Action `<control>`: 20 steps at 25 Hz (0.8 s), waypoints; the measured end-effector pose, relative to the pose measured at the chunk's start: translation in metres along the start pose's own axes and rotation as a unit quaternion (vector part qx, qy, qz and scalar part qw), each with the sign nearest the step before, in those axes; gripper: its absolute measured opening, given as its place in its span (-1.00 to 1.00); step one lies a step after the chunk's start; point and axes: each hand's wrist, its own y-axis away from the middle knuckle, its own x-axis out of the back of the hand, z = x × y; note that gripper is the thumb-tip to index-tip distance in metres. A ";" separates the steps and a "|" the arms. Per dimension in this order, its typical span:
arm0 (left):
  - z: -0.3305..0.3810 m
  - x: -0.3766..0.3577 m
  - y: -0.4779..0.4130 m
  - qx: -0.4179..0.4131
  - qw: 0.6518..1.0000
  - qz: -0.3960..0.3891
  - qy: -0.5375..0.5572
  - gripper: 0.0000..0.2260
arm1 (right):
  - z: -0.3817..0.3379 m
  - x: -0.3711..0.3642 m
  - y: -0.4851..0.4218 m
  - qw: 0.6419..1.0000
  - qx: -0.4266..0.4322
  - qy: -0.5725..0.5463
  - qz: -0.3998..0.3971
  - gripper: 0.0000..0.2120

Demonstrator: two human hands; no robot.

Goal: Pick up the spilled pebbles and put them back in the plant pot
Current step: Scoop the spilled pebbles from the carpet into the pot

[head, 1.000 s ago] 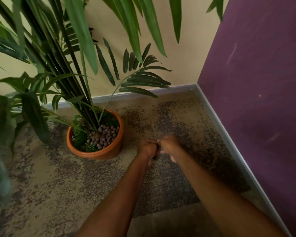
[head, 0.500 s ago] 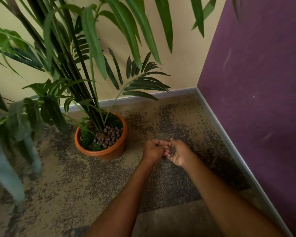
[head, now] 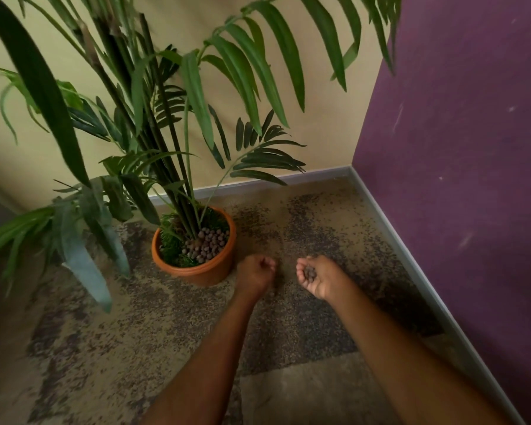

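Note:
An orange plant pot stands on the carpet, with a tall palm growing from it and a heap of brown pebbles on the soil at its right side. My right hand is palm up and cupped to the right of the pot, with a few dark pebbles lying in it. My left hand is curled into a loose fist just right of the pot's rim; whether it holds anything is hidden by the fingers. The two hands are apart.
A speckled beige and dark carpet covers the floor. A purple wall with a grey skirting board runs along the right and meets a beige wall behind the pot. Long palm leaves hang low at the left.
My hands, pressed together a second ago, have separated. The right hand has turned palm up with pebbles in it, and the left has drifted toward the pot. The view has tilted upward.

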 end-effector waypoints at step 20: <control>-0.030 -0.019 0.027 -0.037 0.991 -0.049 0.118 -0.87 | 0.043 -0.010 0.021 0.997 -0.025 -0.065 -0.033 -0.61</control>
